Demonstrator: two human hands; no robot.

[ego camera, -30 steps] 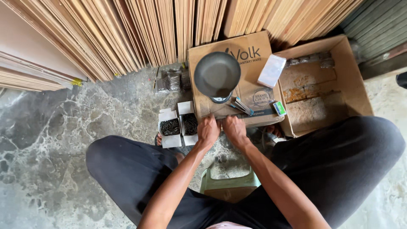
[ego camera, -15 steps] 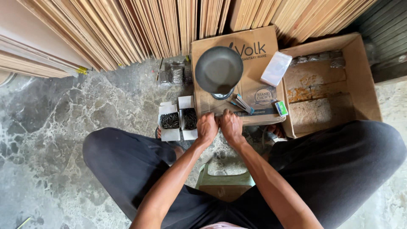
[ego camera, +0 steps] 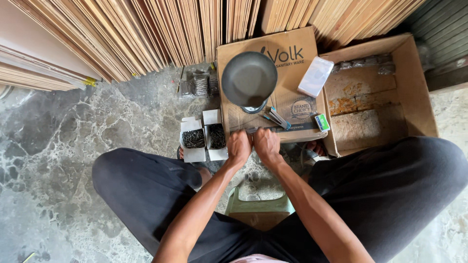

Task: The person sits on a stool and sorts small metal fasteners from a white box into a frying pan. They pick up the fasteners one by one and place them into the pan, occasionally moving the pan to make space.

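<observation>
A mottled grey stone floor (ego camera: 63, 160) lay under everything, glossy and veined with white, and behind it leaned a dense rack of thin plywood sheets (ego camera: 146, 34) set on edge. An open cardboard box (ego camera: 414, 97) with rust-stained flaps sat at the right; beside it a flattened cardboard carton (ego camera: 292, 58) carried a round dark metal pan on a scale (ego camera: 249, 79) and a small white packet (ego camera: 316, 76). Two little white boxes of dark screws (ego camera: 204, 137) stood open on the floor, just left of the carton.

The left hand (ego camera: 239, 146) and the right hand (ego camera: 266, 144) were both curled into loose fists, knuckles touching, at the carton's near edge. They pinched something small between them (too hidden by the fingers to identify). A few slim tools (ego camera: 275, 118) lay on the carton just above the hands.
</observation>
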